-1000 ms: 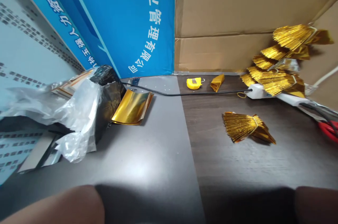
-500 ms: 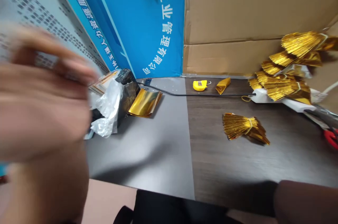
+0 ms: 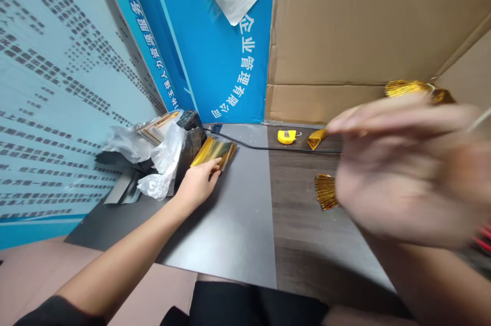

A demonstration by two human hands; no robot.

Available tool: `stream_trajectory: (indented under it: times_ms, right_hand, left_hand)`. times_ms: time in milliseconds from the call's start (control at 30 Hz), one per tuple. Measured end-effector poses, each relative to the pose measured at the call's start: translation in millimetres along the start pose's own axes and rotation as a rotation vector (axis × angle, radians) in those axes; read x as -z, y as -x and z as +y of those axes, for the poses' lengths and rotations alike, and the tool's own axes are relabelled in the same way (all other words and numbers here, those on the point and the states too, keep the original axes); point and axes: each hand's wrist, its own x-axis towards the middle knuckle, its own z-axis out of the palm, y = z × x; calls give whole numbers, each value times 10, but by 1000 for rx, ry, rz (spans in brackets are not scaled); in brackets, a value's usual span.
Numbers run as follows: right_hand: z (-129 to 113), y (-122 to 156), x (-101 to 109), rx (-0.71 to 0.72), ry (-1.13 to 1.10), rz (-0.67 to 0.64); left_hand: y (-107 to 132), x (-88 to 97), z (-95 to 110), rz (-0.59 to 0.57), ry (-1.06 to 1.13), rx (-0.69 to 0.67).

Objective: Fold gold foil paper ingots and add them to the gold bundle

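Note:
My left hand [image 3: 200, 178] is at the stack of gold foil sheets [image 3: 215, 148], with fingers and thumb closed on its near edge. The stack lies on the grey part of the table, against a dark package. Close to the camera, my right hand [image 3: 406, 172] is blurred, its fingers stretched out to the left and nothing visible in them. Behind it, partly hidden, is a pleated gold foil bundle [image 3: 325, 192] on the dark wood surface. A folded gold foil piece [image 3: 316, 138] shows just past the right fingertips.
A yellow tape measure [image 3: 287, 136] lies near the back, behind a black cable [image 3: 261, 149]. Crumpled clear plastic [image 3: 163, 162] and packages fill the left corner. More gold bundles [image 3: 408, 88] are at the back right. Blue panels and a cardboard wall [image 3: 364, 24] enclose the table.
My left hand has come down from close to the camera onto the gold foil stack. My right hand has risen into view, covering part of the pleated bundle. The view has shifted slightly.

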Motion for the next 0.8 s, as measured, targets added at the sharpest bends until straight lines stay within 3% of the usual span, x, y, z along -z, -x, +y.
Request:
stream_trajectory:
  times_ms: [67,267,400,500,633,733,800]
  right_hand:
    - [163,176,-74,37,-86,18]
    - [594,800,-138,-82,-110,-287]
    - [664,877,-143,-97,-55,-429]
    - [727,891,-151,-213,20,-464]
    - [868,933,-163,-434,31,-396]
    - [959,903,-145,-545,-35,-247]
    - [982,844,-113,-631,-121,-223]
  left_hand:
    - [-16,-8,-8,20,45,4]
    - [-20,15,-18,125,161,61]
    - [-35,133,18,175,231,79]
    - [-50,285,133,252,255,24]
    - [-40,477,481,365,369,-167]
    - [-30,513,774,360,718,-91]
    - [-28,468,902,297,927,12]
